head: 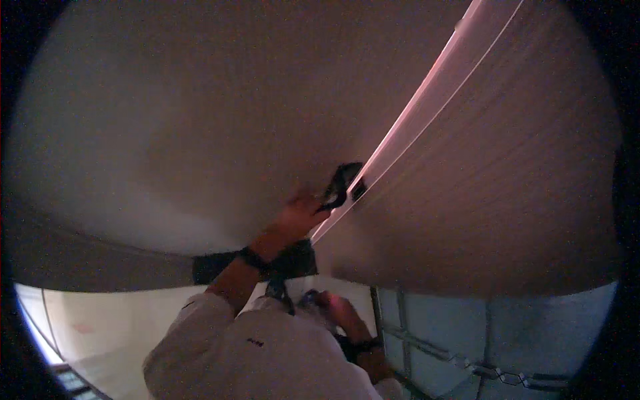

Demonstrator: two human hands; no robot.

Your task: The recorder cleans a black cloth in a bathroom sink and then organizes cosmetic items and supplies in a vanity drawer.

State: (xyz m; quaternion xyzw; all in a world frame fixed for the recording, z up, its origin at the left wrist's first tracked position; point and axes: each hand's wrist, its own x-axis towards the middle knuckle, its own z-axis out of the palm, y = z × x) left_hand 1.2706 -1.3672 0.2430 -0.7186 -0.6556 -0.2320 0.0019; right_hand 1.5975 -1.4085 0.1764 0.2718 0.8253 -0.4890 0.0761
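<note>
My left hand (300,215) reaches up to a black lever-like handle (339,187), its fingers on the lower end. The handle sits at the edge of a large pale door panel (225,125). A small black latch plate (358,191) shows on the lit strip of the edge (415,107) beside it. Close to my shirt, my right hand (337,307) is curled around a small dark bluish object (311,297). Dimness and blur hide what that object is. A reddish glow falls on the right hand.
Another broad pale panel (480,190) stands right of the lit edge. A dark rectangular piece (295,260) lies at the panel's lower edge behind my left wrist. Below are a cream floor area (115,325) and bluish tiles (445,320) with a patterned strip (492,372).
</note>
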